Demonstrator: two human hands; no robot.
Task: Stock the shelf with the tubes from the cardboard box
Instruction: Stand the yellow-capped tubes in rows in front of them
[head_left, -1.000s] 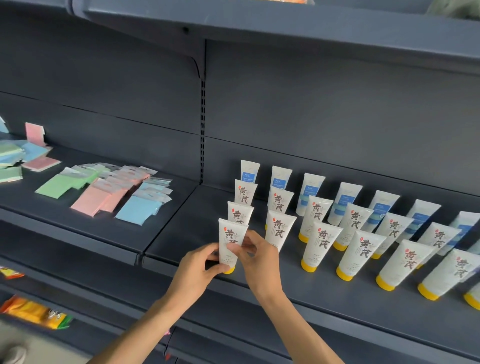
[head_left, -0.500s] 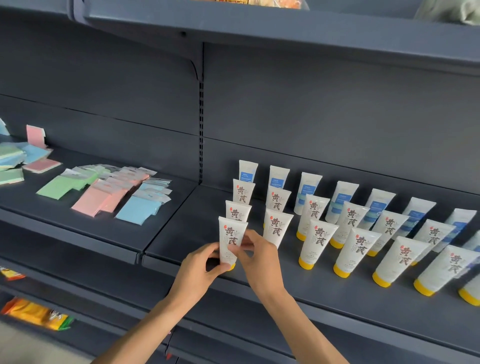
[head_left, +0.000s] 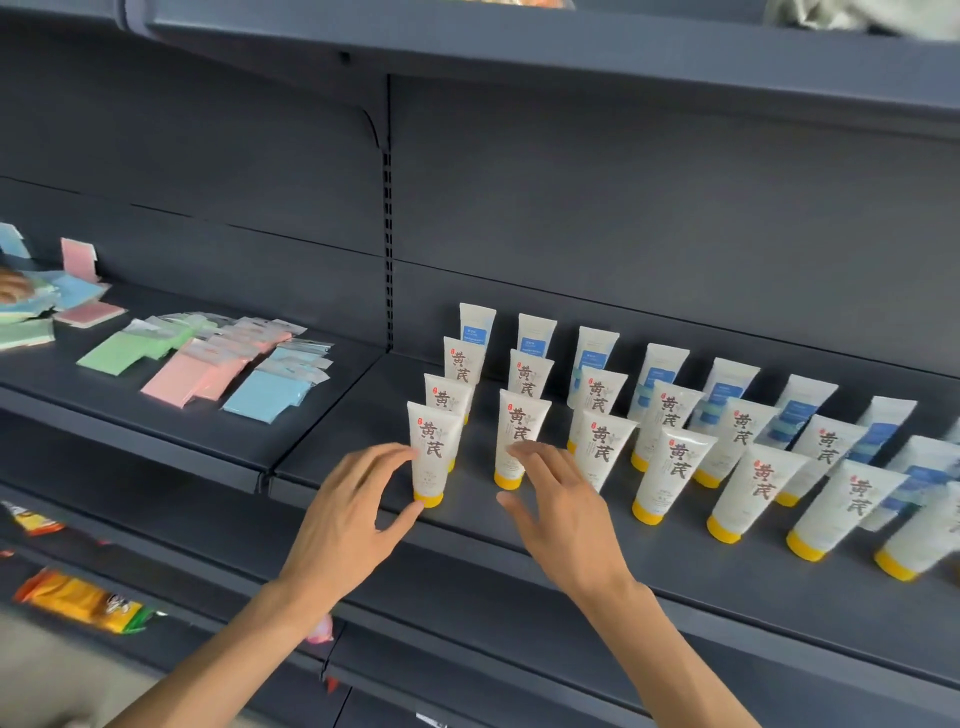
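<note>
Our left hand (head_left: 345, 512) and right hand (head_left: 563, 499) hung open; a finger brushing the front yellow-capped tube (head_left: 430, 454) could topple its twelve-o'clock neighbours.

Dark blue-grey metal shelving unit (head_left: 623, 208) fills the view, matte back panels with horizontal seams. Slotted vertical upright (head_left: 387, 249) splits it into left and right bays; curved bracket (head_left: 376, 127) at its top carries the upper shelf (head_left: 519, 47), seen from below. Left bay shelf (head_left: 156, 415) holds flat sachets in green, pink, blue (head_left: 208, 364). Lower shelf at bottom left has orange-yellow snack packets (head_left: 78, 597). Pale floor (head_left: 41, 675) shows at bottom-left corner. Light even and soft, faint sheen on the shelf lips.
</note>
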